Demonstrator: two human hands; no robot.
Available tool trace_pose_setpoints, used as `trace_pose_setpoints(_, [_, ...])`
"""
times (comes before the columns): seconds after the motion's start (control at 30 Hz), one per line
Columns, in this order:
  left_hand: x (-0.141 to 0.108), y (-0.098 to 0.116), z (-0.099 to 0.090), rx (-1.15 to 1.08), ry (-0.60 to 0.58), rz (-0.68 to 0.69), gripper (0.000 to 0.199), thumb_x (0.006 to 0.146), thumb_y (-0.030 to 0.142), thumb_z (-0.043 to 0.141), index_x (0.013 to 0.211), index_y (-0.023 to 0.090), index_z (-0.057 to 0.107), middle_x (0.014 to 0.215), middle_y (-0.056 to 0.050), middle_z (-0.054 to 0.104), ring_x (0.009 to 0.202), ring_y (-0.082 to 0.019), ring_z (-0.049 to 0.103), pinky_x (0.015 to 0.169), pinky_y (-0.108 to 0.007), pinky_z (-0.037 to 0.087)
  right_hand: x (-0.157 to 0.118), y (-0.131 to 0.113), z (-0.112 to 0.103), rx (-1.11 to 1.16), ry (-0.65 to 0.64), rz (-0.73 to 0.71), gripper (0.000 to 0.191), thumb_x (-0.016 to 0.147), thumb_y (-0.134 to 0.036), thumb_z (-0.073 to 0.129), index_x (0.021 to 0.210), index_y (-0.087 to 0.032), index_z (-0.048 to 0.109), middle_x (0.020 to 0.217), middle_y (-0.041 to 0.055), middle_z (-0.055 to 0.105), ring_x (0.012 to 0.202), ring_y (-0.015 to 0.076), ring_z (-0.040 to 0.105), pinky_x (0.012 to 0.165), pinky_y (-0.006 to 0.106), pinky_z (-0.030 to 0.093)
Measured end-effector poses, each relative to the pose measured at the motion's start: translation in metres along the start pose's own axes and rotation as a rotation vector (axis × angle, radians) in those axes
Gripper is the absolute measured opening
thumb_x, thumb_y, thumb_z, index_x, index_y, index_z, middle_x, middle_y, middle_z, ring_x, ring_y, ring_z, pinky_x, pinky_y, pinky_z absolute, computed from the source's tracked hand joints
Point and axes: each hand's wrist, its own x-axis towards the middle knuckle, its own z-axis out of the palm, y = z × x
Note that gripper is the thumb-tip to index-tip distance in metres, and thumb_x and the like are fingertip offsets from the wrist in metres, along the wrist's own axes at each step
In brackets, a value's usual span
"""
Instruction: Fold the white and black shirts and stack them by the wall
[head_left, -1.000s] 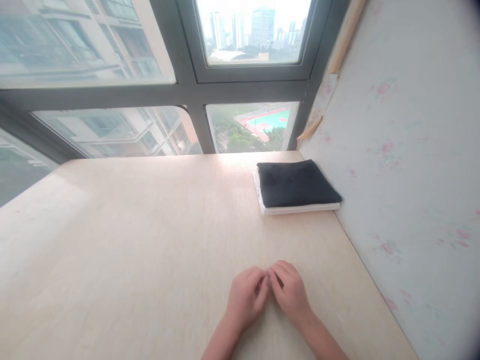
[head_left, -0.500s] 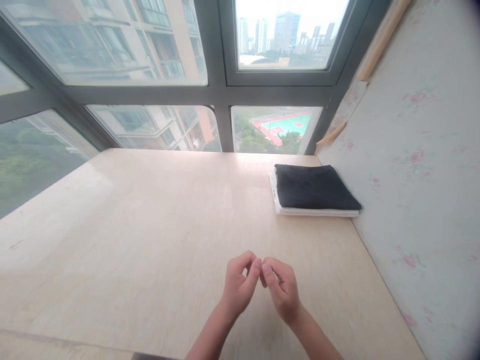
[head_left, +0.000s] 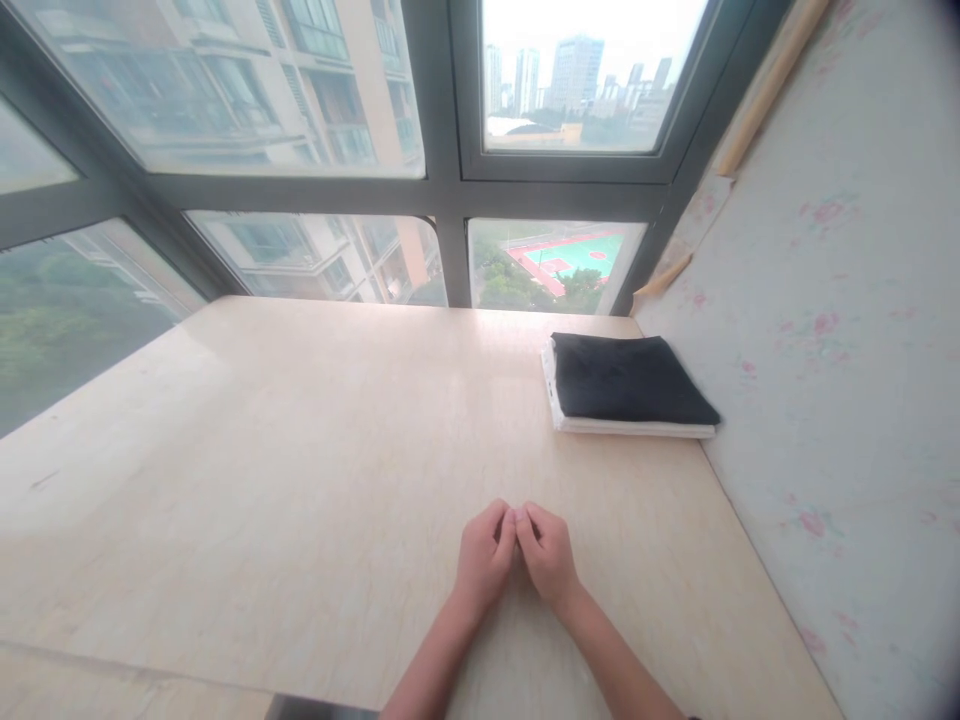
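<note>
My left hand (head_left: pixel 485 550) and my right hand (head_left: pixel 547 552) meet above the pale tabletop (head_left: pixel 322 480), low in the middle of the head view. Both are closed, with fingers curled inward. Their thumbs and knuckles touch each other. I see nothing held in either hand. Farther back to the right, a flat folded black cloth (head_left: pixel 630 378) lies on top of a folded white cloth (head_left: pixel 637 428), apart from both hands.
A wall with floral wallpaper (head_left: pixel 825 400) runs along the right side of the table. Grey window frames (head_left: pixel 442 190) stand at the far edge, with buildings and a sports court outside. A dark object (head_left: pixel 315 708) shows at the bottom edge.
My hands have drawn closer together, the right one shifting left, and the gaps within the curled fingers have narrowed. The view has tilted slightly. The folded cloths lie unchanged.
</note>
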Motion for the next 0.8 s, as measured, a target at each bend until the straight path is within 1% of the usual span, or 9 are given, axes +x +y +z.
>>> trace_pose_setpoints(0.43, [0.0009,-0.0035,0.0028,0.017,0.022,0.008,0.039,0.098,0.044,0.035,0.067,0.021,0.036,0.06,0.004,0.038,0.058,-0.011,0.036,0.057,-0.027,0.024,0.0006,0.0054,0.0006,0.001,-0.003,-0.011,0.04,0.098,-0.036,0.04,0.062,-0.021,0.033,0.056,-0.0057,0.035,0.053,0.0094,0.034,0.052,0.024,0.025])
trace_pose_setpoints(0.8, [0.0,-0.0018,0.002,0.001,-0.002,-0.001,0.039,0.099,0.044,0.035,0.068,0.02,0.04,0.061,0.004,0.04,0.058,-0.011,0.037,0.058,-0.027,0.025,-0.0008,0.0044,-0.0005,0.007,-0.014,0.01,0.04,0.098,-0.037,0.041,0.062,-0.022,0.031,0.056,-0.0059,0.033,0.053,0.0095,0.033,0.052,0.025,0.024])
